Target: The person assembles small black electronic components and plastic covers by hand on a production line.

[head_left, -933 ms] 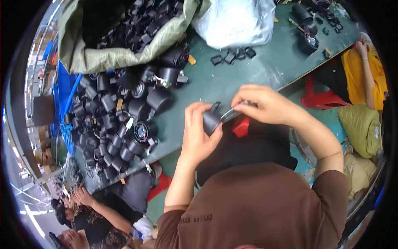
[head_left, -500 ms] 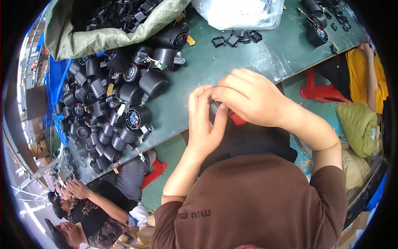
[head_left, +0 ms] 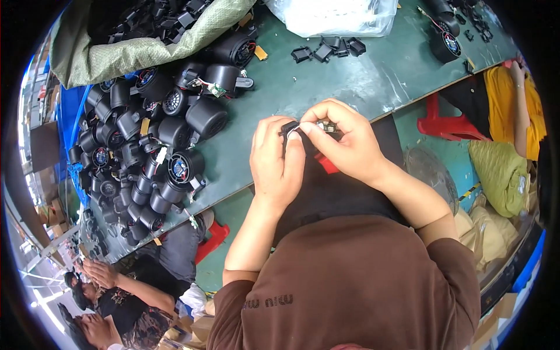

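Observation:
My left hand (head_left: 275, 160) is closed on a small black plastic piece (head_left: 288, 127), held just past the table's near edge. Close beside it, my right hand (head_left: 347, 137) pinches a small circuit board (head_left: 329, 126), which the fingers partly cover. A thin pale wire (head_left: 296, 128) runs between the two hands at the fingertips. Whether the wire is inside the black piece is hidden. Several similar small black plastic pieces (head_left: 322, 52) lie farther off on the green table (head_left: 262, 125).
Black cylindrical housings (head_left: 207, 116) with wires are heaped on the left. Behind them, an open woven sack (head_left: 146, 61) holds black parts. A clear plastic bag (head_left: 332, 17) lies at the back. Co-workers sit at left and right; a red stool (head_left: 446, 125) stands right.
My hands have moved apart slightly and down-left a little. The right hand has turned, so the circuit board, the wire and the black piece now show.

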Demonstrator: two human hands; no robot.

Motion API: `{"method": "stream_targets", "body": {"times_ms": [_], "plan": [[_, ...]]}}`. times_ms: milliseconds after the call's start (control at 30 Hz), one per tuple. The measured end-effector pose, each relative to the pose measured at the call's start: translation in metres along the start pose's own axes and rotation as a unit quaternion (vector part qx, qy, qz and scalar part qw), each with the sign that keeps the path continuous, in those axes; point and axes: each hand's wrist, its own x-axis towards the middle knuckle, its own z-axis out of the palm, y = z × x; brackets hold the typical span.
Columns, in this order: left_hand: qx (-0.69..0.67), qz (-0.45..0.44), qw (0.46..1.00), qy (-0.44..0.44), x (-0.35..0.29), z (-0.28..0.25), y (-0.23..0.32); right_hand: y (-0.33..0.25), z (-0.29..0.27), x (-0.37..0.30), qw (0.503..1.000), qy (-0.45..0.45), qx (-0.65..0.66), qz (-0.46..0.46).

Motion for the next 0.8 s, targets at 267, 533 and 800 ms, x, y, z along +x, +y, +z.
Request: {"method": "stream_targets", "body": {"times_ms": [267,533,800], "plan": [[0.018,0.036,0.999,-0.031,0.0,-0.004,-0.001,0.0,-0.013,-0.005,0.971,-0.079,0.162,0.158],[0.012,0.032,0.999,-0.012,0.001,-0.008,-0.003,0.027,-0.088,0.055,0.911,0.102,-0.39,-0.09],[0.008,0.0,1.0,-0.017,0.0,-0.012,-0.006,0.033,-0.102,0.072,0.889,0.074,-0.451,-0.038]]}}
